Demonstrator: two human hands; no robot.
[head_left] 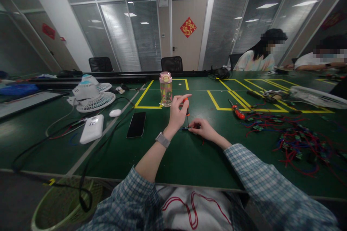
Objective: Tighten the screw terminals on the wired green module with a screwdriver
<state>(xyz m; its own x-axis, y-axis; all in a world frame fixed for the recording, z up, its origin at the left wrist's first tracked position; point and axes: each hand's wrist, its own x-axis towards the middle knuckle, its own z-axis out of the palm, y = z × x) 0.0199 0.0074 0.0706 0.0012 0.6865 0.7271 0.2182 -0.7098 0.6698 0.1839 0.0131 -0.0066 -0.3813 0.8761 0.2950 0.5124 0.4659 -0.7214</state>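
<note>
My left hand [179,112] is closed around the orange-and-black handle of a small screwdriver [187,114], which stands upright with its tip down. The tip meets a small circuit board [185,128] lying on the green table. Fingers of my right hand [202,129] pinch the board's right end and steady it against the tabletop. A short red wire shows just below that hand. Fine detail on the board is too small to make out.
A drink bottle [166,92] stands beyond my left hand, with a black phone [136,124] to its left. Rightward lie a red screwdriver [238,112] and a heap of wired boards [300,140]. White fans [93,95] and a white power bank [92,129] sit left. Two people sit across the table.
</note>
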